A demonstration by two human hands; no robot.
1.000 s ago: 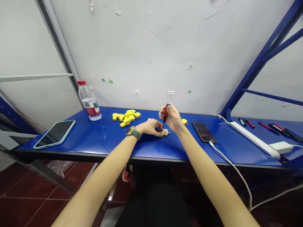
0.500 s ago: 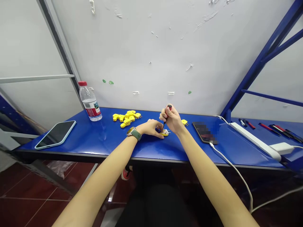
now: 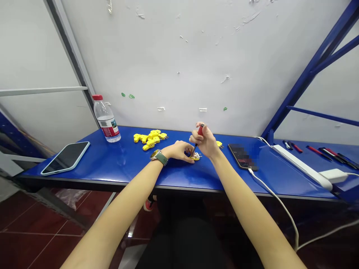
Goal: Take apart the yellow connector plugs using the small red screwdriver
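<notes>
My right hand (image 3: 206, 144) is closed round a red-handled screwdriver (image 3: 199, 130), held upright with its tip down on a small yellow plug (image 3: 195, 157) lying on the blue table (image 3: 123, 164). My left hand (image 3: 178, 150), with a watch on the wrist, pinches that plug and holds it flat on the table. Another single yellow plug (image 3: 218, 144) lies just behind my right hand. A pile of several yellow plugs (image 3: 150, 139) sits further left, near the wall.
A water bottle (image 3: 106, 119) stands at the back left, a tablet (image 3: 66, 157) lies near the left edge. A phone (image 3: 242, 156) on a white cable lies right of my hands. A white power strip (image 3: 301, 166) and several pens (image 3: 322, 151) are at the far right.
My right hand has shifted its grip slightly on the screwdriver, which now leans a little more to the right. The left hand and the plug stay in place.
</notes>
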